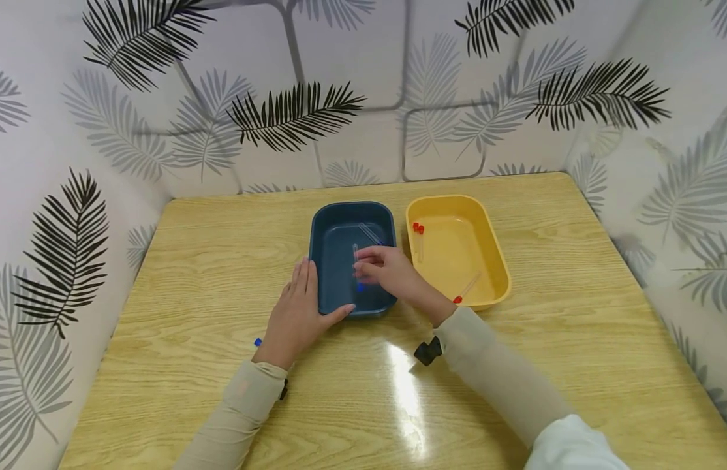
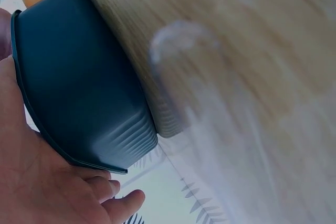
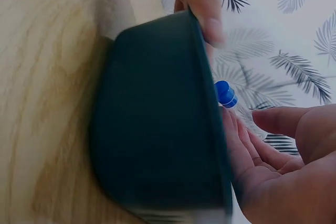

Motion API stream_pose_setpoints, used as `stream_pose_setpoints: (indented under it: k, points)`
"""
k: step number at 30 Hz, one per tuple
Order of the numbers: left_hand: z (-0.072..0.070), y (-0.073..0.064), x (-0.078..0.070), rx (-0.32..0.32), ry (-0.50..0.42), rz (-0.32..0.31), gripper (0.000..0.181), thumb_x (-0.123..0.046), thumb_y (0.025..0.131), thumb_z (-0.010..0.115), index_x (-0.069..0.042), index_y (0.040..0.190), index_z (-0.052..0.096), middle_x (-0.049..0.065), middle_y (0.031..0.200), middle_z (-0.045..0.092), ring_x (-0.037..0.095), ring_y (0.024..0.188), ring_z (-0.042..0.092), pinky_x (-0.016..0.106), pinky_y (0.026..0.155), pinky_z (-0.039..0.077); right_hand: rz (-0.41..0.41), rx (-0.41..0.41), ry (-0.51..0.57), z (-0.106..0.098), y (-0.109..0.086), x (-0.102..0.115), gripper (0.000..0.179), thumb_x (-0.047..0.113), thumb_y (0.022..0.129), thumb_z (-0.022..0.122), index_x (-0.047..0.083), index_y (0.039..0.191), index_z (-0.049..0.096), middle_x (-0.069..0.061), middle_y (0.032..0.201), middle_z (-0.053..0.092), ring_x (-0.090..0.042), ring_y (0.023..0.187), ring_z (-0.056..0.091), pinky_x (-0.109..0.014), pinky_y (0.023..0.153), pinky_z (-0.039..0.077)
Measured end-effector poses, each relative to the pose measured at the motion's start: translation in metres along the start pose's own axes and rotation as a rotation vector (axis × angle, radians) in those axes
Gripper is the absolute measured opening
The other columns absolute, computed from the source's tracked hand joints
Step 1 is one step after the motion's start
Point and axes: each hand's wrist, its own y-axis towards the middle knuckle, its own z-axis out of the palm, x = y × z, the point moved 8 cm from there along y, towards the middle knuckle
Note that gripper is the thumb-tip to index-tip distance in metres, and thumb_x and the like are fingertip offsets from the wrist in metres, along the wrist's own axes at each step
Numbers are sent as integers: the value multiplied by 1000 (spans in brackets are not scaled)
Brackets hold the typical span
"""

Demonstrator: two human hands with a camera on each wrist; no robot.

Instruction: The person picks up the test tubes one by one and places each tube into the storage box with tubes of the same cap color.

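A dark blue plastic bin [image 1: 334, 307] stands on the table. Over it, my right hand [image 1: 393, 271] pinches a clear test tube [image 1: 355, 251] with a blue cap [image 3: 226, 94], cap end lower in the head view. My left hand [image 1: 295, 313] rests on the bin's near left corner, fingers straight along the left side and thumb on the near rim. Another clear tube [image 1: 371, 233] lies in the bin's far right part. A blue cap [image 1: 258, 342] shows on the table beside my left wrist; whatever joins it is hidden.
Right of the blue bin stands a yellow bin [image 1: 497, 261] holding several clear tubes with red caps [image 1: 421, 230]. A patterned wall covering [image 1: 352, 173] rises behind the wooden table [image 1: 222, 261]. A blurred clear rounded thing [image 2: 181, 40] fills the left wrist view's foreground.
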Motion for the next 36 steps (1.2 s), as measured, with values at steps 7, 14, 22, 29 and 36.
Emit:
stream_pose_setpoints:
  k: [7, 14, 22, 29, 36]
  points:
    - [0, 0, 1, -6, 6, 2, 113, -83, 76, 32, 1, 148, 10, 16, 154, 8, 28, 141, 7, 46, 108, 22, 87, 20, 47, 18, 18, -18, 34, 7, 93, 56, -9, 123, 53, -21, 106, 63, -23, 89, 66, -31, 75, 53]
    - [3, 1, 2, 4, 2, -5, 114, -84, 75, 31, 0, 148, 8, 15, 154, 7, 27, 141, 6, 47, 108, 21, 198, 42, 92, 32, 33, -32, 32, 8, 91, 59, -7, 120, 56, -16, 103, 64, -23, 88, 66, -31, 74, 54]
    - [1, 0, 1, -6, -4, 6, 113, -83, 75, 33, 1, 148, 10, 16, 154, 9, 27, 141, 7, 47, 108, 21, 249, 60, 90, 46, 45, -40, 30, 6, 91, 59, -8, 117, 58, -17, 102, 65, -23, 86, 67, -31, 73, 54]
    - [2, 0, 0, -9, -11, 12, 112, -83, 75, 33, 1, 148, 13, 15, 154, 8, 26, 141, 6, 47, 108, 22, 280, 71, 118, 57, 49, -48, 27, 4, 93, 55, -10, 116, 58, -19, 100, 65, -24, 85, 67, -31, 73, 54]
    - [2, 0, 0, -14, -4, 22, 111, -82, 76, 33, 0, 148, 11, 15, 154, 6, 26, 141, 5, 48, 108, 22, 307, 55, 102, 58, 53, -53, 26, 3, 93, 55, -10, 115, 58, -19, 100, 65, -24, 87, 67, -30, 72, 54]
